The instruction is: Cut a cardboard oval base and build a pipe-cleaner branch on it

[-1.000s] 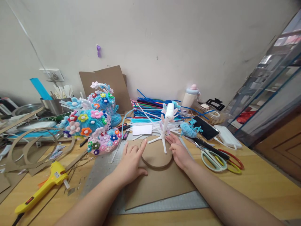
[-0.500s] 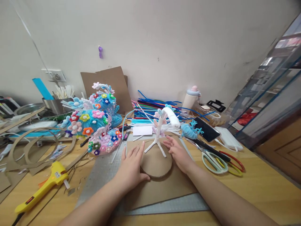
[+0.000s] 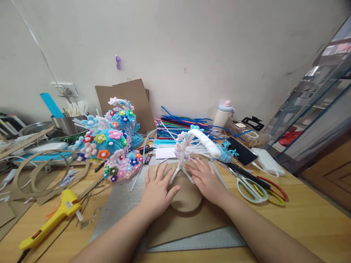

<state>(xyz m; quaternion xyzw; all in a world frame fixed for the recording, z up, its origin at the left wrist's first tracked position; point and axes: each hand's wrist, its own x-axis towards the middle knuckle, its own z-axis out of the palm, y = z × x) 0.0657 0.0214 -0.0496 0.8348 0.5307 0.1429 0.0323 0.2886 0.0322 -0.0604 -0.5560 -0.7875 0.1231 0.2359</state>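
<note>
My left hand (image 3: 158,189) lies flat, fingers spread, on the left part of a round cardboard disc (image 3: 186,199). Flat on the disc's right part is my right hand (image 3: 206,180), fingers stretched out too. Between the two hands a white pipe-cleaner tree (image 3: 184,153) with small pink and blue flowers stands on the disc, its thick white top branch (image 3: 208,143) leaning to the right. The disc rests on a larger brown cardboard sheet (image 3: 181,223), which lies on a grey cutting mat (image 3: 120,204).
A yellow glue gun (image 3: 52,221) lies at the left front, cardboard rings (image 3: 41,175) behind it. Blue flower-covered pieces (image 3: 109,140) stand left of centre. Coloured pipe cleaners (image 3: 178,126) pile at the back. Scissors (image 3: 253,186), a phone (image 3: 241,150) and a bottle (image 3: 222,114) are on the right.
The disc with the tree has turned under both hands; the thick white branch swung from upright over to the right. Both hands slid further onto the disc.
</note>
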